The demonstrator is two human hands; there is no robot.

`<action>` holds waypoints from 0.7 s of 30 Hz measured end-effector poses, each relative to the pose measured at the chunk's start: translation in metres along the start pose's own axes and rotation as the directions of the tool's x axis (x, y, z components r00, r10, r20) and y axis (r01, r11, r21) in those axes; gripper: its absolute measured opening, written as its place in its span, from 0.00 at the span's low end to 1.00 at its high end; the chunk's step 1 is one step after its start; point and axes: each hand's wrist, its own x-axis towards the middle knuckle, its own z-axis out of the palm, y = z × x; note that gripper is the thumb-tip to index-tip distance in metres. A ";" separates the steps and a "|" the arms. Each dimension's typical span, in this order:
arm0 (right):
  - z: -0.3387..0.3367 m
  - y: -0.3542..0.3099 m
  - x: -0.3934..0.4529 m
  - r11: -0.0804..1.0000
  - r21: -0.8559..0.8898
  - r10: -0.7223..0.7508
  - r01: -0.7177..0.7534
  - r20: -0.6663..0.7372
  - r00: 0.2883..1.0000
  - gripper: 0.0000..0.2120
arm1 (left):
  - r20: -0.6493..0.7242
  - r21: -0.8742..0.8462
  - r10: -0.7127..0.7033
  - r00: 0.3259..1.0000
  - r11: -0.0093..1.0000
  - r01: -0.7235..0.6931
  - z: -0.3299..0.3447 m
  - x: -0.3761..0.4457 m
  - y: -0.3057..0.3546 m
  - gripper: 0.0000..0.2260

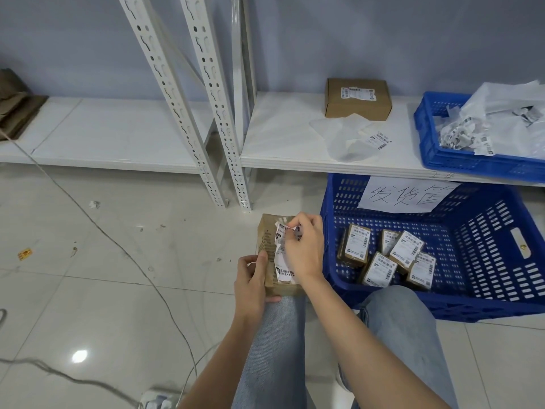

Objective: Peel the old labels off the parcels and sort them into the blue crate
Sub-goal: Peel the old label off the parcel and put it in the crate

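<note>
A brown paper parcel (267, 255) rests on the person's left knee in blue jeans (277, 343), just left of the large blue perforated plastic crate (486, 246) on the tiled floor (103, 276); the left hand (253, 278) grips the parcel's lower left edge, thumb on its face and fingers curled beneath; the right hand (303, 246) pinches the torn white shipping label (281, 258), which is partly lifted and crumpled near its top, though exactly where the fingertips meet is hard to make out; inside the crate lie several small brown parcels with white labels (380, 258), clustered at its near left; a handwritten paper sign (404, 194) hangs on the crate's far wall; on the white metal shelf (289, 149) above stand a brown cardboard box (358, 98), a clear plastic bag (345, 137) and a smaller blue crate (436, 149) holding torn label scraps (460, 134).
</note>
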 end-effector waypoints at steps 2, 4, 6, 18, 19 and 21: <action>0.000 0.000 0.000 1.000 0.017 -0.002 0.002 -0.002 1.000 0.09 | 0.000 -0.001 -0.002 1.000 1.000 0.002 0.000 0.000 0.000 0.09; -0.001 -0.002 -0.001 1.000 0.030 0.000 0.000 -0.004 1.000 0.10 | 0.001 -0.003 -0.005 1.000 1.000 0.005 -0.001 0.000 -0.001 0.09; -0.001 -0.003 -0.002 0.999 0.033 0.002 -0.002 0.000 1.000 0.10 | 0.000 -0.005 -0.009 1.000 1.000 0.009 -0.001 0.000 -0.001 0.10; 0.001 0.001 -0.005 0.997 0.036 -0.069 0.069 -0.016 0.998 0.27 | 0.004 0.013 0.013 1.000 1.000 -0.013 0.000 -0.001 0.001 0.08; 0.001 0.000 -0.003 0.997 0.019 -0.078 0.077 0.006 0.997 0.34 | 0.000 0.009 0.009 1.000 1.000 -0.009 0.000 -0.001 0.000 0.08; 0.003 -0.002 0.000 0.991 -0.068 -0.114 0.118 0.069 0.991 0.35 | -0.009 -0.002 0.002 1.000 1.000 -0.002 -0.001 0.000 -0.001 0.10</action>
